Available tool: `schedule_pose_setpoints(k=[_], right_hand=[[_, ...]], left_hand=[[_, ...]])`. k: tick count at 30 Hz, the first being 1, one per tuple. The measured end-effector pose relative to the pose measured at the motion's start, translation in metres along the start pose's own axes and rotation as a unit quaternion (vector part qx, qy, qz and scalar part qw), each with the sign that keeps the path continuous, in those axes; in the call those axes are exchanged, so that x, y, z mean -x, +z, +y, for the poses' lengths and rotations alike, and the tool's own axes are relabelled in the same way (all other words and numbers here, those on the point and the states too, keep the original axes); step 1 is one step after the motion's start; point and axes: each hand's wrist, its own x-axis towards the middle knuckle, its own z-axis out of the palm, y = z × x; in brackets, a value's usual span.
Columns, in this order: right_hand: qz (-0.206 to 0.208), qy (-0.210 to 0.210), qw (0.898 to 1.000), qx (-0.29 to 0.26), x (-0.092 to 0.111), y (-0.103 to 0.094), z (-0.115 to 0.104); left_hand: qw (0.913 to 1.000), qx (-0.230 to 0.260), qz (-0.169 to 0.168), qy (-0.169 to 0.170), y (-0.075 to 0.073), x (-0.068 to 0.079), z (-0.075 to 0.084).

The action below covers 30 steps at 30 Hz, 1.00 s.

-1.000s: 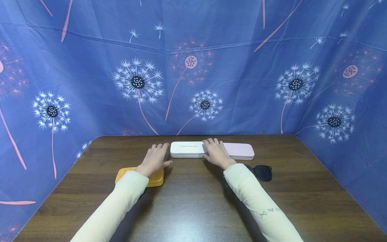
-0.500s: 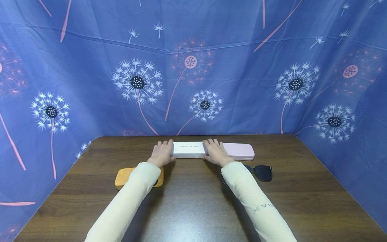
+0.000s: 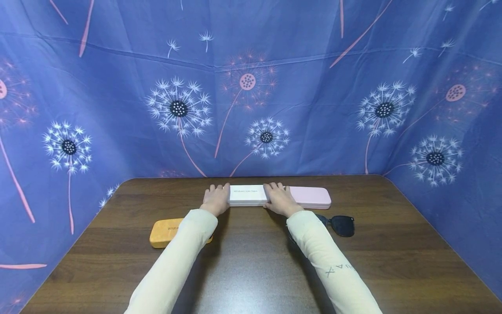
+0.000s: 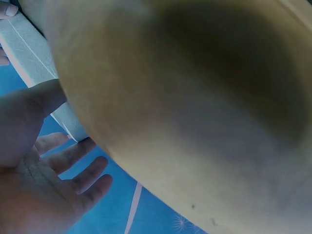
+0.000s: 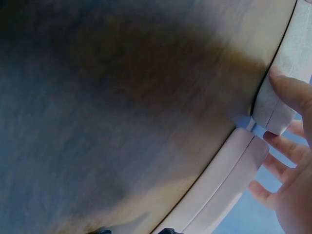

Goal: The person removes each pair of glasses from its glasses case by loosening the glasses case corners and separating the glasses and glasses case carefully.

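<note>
**Because it lies crosswise, the white case [image 3: 247,195] is gripped from both ends**

Since the white case's long axis runs left to right in front of the person, neither hand is nearer: the left hand [image 3: 216,200] grips its left end, the right hand [image 3: 283,201] its right end. From the left hand the case stretches rightward, from the right hand leftward. Each thumb lies along the near long side, with fingers beyond (how firmly they press, I cannot tell). Just beside its right end, roughly in line, lies a pink case [image 3: 311,197]. An orange case [image 3: 166,231] lies to its left and nearer the person; sunglasses [image 3: 343,225] lie nearer on its right.
</note>
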Motion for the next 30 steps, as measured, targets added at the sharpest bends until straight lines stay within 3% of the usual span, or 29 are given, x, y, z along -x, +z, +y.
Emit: schedule_pose_setpoints(k=[15, 23, 30], right_hand=[[0.03, -0.022, 0.999, -0.008, 0.0, 0.002, 0.002], [0.034, -0.026, 0.999, -0.013, 0.003, -0.002, 0.008], [0.039, -0.032, 0.999, -0.02, 0.014, -0.008, 0.008]], left_hand=[[0.9998, 0.016, 0.006, 0.003, 0.0, 0.002, -0.001], [0.9992, 0.016, 0.022, 0.028, -0.001, 0.006, -0.002], [0.9961, 0.008, 0.058, 0.066, -0.004, 0.02, 0.0]])
